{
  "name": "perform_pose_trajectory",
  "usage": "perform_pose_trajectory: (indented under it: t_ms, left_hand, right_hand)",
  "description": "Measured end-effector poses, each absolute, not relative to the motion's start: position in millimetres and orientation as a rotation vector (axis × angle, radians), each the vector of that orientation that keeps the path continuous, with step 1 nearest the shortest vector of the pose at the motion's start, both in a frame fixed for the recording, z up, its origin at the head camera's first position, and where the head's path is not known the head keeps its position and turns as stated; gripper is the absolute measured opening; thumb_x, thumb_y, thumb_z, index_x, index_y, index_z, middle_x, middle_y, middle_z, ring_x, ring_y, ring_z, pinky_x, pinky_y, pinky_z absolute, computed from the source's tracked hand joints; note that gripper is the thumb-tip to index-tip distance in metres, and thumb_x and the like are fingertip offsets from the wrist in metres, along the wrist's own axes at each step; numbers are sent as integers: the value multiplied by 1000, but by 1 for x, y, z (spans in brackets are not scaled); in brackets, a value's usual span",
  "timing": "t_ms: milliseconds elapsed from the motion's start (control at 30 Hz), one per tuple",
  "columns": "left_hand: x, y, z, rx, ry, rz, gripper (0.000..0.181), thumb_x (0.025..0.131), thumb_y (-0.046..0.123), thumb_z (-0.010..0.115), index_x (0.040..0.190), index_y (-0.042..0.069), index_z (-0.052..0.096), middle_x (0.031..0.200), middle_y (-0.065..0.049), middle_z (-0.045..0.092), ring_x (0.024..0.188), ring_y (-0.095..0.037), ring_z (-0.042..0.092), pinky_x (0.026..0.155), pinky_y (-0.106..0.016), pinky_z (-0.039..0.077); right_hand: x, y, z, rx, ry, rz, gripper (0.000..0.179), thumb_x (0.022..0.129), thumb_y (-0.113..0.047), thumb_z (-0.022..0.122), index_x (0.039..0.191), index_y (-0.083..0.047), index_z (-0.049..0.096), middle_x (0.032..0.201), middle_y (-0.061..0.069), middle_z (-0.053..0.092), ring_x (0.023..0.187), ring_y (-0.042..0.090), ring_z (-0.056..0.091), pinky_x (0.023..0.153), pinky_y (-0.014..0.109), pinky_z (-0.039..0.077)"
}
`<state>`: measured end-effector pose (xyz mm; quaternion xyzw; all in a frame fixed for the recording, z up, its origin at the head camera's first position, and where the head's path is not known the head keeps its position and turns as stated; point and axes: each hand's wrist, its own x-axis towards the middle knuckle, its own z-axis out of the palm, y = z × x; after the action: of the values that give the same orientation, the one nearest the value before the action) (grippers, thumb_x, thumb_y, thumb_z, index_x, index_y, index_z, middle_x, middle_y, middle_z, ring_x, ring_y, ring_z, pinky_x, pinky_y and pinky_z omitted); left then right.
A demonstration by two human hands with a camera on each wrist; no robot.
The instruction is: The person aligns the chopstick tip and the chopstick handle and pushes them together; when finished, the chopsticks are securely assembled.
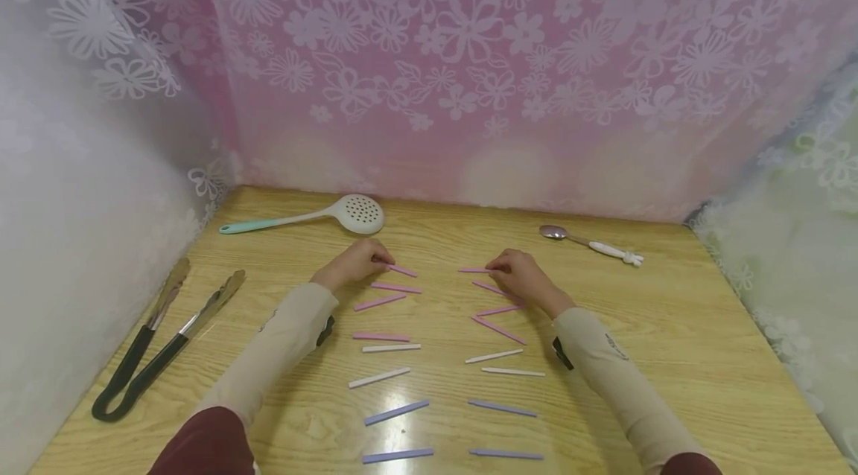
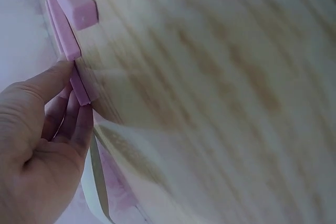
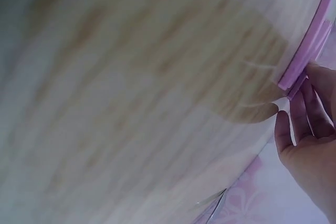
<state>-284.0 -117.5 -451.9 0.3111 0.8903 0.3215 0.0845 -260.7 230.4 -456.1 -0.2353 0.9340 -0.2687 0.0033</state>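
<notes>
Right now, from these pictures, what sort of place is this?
Probably a curtained-off tabletop workspace; I cannot tell what lies beyond. The wood-grain table, the floral fabric along its back and both sides, and the coloured sticks laid in two columns suggest it.

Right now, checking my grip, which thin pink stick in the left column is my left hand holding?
The thin pink stick at the column's far end: your left hand pinches it, while the other three pink sticks there lie nearer you.

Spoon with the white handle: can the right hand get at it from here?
Probably yes: only bare tabletop shows between the right hand and the spoon, though that hand pinches a pink stick and would likely have to release it first.
</notes>
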Motion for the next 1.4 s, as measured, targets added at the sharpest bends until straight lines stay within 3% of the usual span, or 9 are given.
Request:
perform_pose_trajectory:
  t_ms: [667,1067,1400]
  left_hand:
    - [-276,-115,-443,834,2690,1052,15,91,4,61,102,0,71,105,-14,67,101,-28,61,91,-40,50]
    - [-265,-102,-428,833,2650,1207,18,92,10,62,106,2,71,105,-11,69,97,-23,62,90,-38,50]
    - [-259,-93,-419,803,2616,1232,20,92,13,62,108,4,69,111,-9,68,103,-23,61,93,-38,49]
  right_hand:
    - [-249,231,-443,-595,2865,-935,16,92,-9,62,102,-1,71,93,9,66,87,24,60,78,41,52]
    - [-233,212,-427,-767,2915,-1115,13,89,-7,66,99,-3,72,91,6,68,85,20,62,81,41,53]
    - [-225,199,-415,-842,2896,-1149,12,89,-6,66,97,0,71,87,5,67,84,22,61,81,43,52]
